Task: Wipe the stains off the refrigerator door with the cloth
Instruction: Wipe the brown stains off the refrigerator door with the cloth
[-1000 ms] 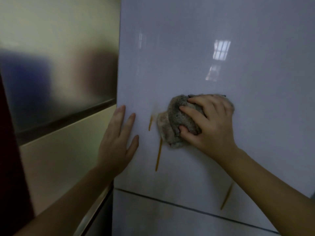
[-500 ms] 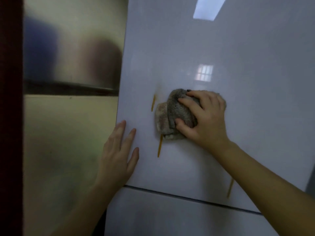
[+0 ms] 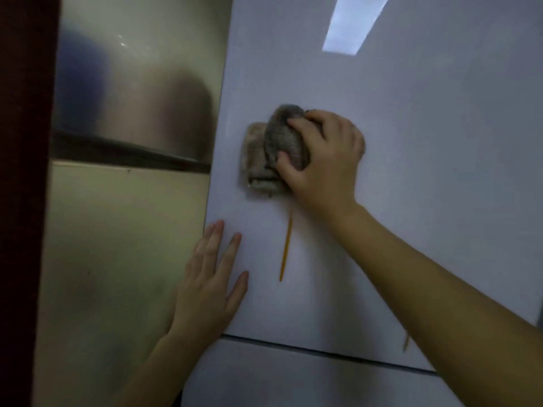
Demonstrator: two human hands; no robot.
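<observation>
The white glossy refrigerator door point(image 3: 411, 171) fills the right of the head view. My right hand point(image 3: 323, 157) grips a bunched grey cloth point(image 3: 270, 151) and presses it against the door near its left edge. Below the cloth runs a thin orange drip stain point(image 3: 285, 251). A second orange streak point(image 3: 406, 343) shows near the door's bottom edge, partly hidden by my right forearm. My left hand point(image 3: 211, 283) lies flat with straight fingers on the door's lower left edge.
A brushed metal side panel point(image 3: 132, 98) with a dark horizontal seam point(image 3: 132, 151) stands to the left, above a beige panel point(image 3: 117, 259). A dark gap point(image 3: 323, 352) separates the upper door from the lower door point(image 3: 293, 380). A dark red edge point(image 3: 23, 201) borders the far left.
My right hand has slid the cloth up and to the left over the short upper stain, which no longer shows. The long drip below is now uncovered. My left hand stays flat on the door.
</observation>
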